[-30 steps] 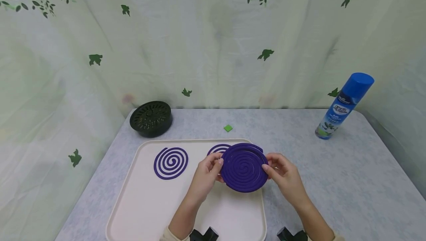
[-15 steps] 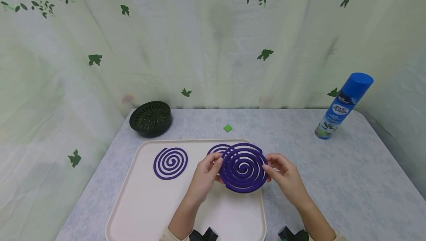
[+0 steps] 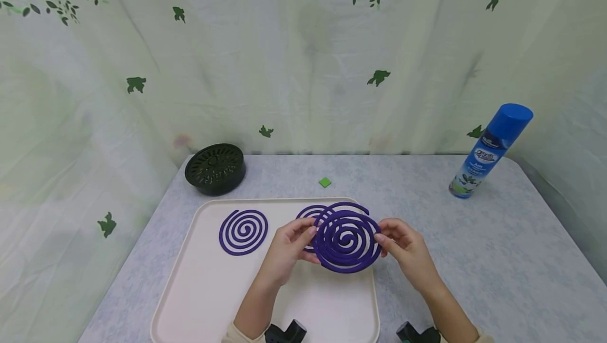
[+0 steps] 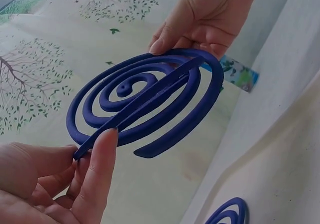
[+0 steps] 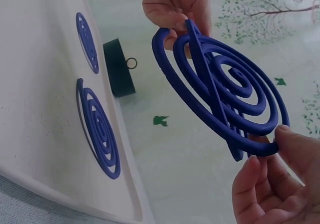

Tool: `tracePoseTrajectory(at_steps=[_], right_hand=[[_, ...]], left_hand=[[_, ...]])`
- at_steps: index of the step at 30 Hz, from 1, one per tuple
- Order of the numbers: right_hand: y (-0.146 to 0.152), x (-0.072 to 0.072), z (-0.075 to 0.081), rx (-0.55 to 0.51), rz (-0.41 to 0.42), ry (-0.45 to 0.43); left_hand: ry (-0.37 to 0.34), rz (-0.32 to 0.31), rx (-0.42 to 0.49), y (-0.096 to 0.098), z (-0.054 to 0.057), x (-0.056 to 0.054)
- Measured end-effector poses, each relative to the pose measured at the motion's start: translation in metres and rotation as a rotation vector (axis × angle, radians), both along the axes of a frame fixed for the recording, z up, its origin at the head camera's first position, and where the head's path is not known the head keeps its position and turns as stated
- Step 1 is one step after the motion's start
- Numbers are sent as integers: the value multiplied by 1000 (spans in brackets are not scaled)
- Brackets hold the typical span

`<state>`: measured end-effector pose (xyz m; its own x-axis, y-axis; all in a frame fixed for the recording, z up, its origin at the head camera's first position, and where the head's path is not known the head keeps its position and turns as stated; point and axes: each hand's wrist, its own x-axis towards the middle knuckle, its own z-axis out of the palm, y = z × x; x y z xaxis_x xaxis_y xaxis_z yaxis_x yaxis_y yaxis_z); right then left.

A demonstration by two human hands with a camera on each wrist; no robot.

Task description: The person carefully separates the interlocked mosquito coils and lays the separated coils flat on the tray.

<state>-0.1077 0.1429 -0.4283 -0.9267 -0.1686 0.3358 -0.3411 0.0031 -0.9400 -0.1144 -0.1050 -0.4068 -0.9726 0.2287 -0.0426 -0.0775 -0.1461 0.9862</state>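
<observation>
My left hand (image 3: 286, 248) and right hand (image 3: 405, 251) hold two interlocked purple mosquito coils above the tray's right side. In the left wrist view, the left thumb and fingers pinch the end of one coil (image 4: 139, 105), which appears nearly edge-on. It crosses the turns of the other coil (image 4: 215, 83), whose rim the right hand pinches from the opposite side. The right wrist view has the same two coils crossed at an angle, spirals threaded through each other. On the tray lie another coil (image 3: 243, 232) at the left and one more (image 3: 308, 210) partly hidden behind the held pair.
A cream tray (image 3: 213, 290) lies on the grey table (image 3: 483, 258). At the back left stands a dark round tin (image 3: 215, 169) with a slotted lid. A blue spray can (image 3: 490, 150) is at the back right, and a small green square (image 3: 324, 182) marks the table.
The two held coils, first lined up face to face, have tilted apart, and gaps now show between their turns. The left hand has shifted slightly left, while the right hand stays nearly in place.
</observation>
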Motion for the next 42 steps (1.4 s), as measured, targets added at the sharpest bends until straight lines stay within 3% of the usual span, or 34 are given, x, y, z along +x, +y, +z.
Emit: tracePoseTrajectory(at_steps=[6, 12, 21, 26, 36, 42], right_hand=[[0, 0, -1, 33, 13, -30], [1, -2, -5, -13, 138, -81], [3, -5, -8, -23, 249, -100], [3, -5, -9, 21, 274, -144], [1, -5, -12, 9, 307, -142], [-2, -5, -13, -1, 249, -135]], left_hand=[[-17, 19, 13, 1, -1, -1], [-16, 9, 8, -2, -3, -2], [-49, -229, -65, -20, -3, -5], [-62, -285, -89, -25, -4, -7], [-70, -273, -181, -28, -5, -8], [-50, -233, -218, -28, -3, -7]])
